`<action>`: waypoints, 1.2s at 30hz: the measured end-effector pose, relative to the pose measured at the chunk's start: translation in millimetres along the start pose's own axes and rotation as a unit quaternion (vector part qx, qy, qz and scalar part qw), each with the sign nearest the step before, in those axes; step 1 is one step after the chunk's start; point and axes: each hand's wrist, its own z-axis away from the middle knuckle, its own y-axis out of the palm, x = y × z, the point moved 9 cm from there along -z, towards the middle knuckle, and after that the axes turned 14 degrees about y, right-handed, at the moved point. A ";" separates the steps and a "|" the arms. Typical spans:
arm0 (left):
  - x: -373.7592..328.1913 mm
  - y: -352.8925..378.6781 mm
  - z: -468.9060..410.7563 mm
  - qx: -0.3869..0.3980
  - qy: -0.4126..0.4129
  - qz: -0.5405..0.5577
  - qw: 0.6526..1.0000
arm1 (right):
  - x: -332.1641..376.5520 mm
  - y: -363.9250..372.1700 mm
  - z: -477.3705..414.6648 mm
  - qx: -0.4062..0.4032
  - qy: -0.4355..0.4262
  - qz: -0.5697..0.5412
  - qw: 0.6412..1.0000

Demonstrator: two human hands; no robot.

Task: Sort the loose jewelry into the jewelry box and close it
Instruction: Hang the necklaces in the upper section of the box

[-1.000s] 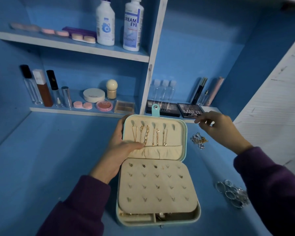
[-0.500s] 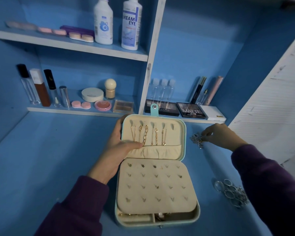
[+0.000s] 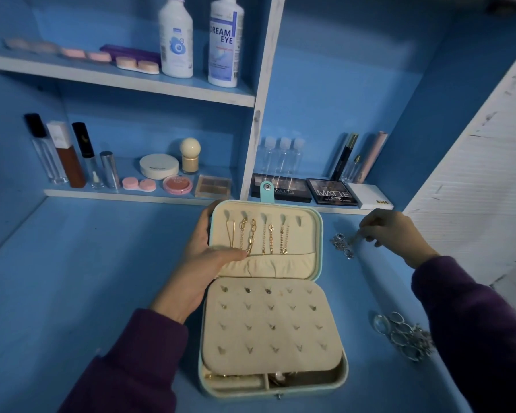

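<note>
A pale teal jewelry box (image 3: 344,371) lies open on the blue counter, its lid (image 3: 319,234) standing up. Several gold chains (image 3: 256,236) hang inside the lid. A cream earring panel (image 3: 268,323) covers the base. My left hand (image 3: 203,257) grips the lid's left edge, thumb across the inner pocket. My right hand (image 3: 394,234) pinches a piece from a small heap of silver chains (image 3: 341,244) just right of the lid. A pile of silver rings (image 3: 403,335) lies on the counter right of the base.
Low shelves behind the box hold eyeshadow palettes (image 3: 331,190), small clear bottles (image 3: 283,153), compacts (image 3: 159,166) and lip products (image 3: 69,156). Two solution bottles (image 3: 224,40) stand on the upper shelf. A white slatted panel (image 3: 483,174) closes the right side.
My right hand came down from near the palettes to the silver chain heap and now pinches at it. My left hand stays on the lid.
</note>
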 end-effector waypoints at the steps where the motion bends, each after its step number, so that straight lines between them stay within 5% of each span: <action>1: -0.2 0.0 -0.1 0.001 0.000 -0.001 1.000 | 2.7 -4.1 2.4 0.001 0.001 -0.041 0.999; 7: -1.8 1.0 0.9 0.007 0.001 -0.011 1.000 | 29.4 -24.5 23.3 0.027 -0.016 -0.216 0.976; 16: -2.3 0.7 1.0 0.003 0.000 -0.008 1.000 | 52.8 -6.5 44.3 0.127 -0.007 -0.272 0.954; 25: -1.5 0.8 0.3 0.005 -0.002 -0.005 1.000 | 70.1 3.5 59.4 0.198 -0.032 -0.185 0.962; 36: -0.5 0.8 -0.2 0.010 0.003 -0.007 1.000 | 94.4 5.5 75.9 0.097 -0.160 0.045 0.981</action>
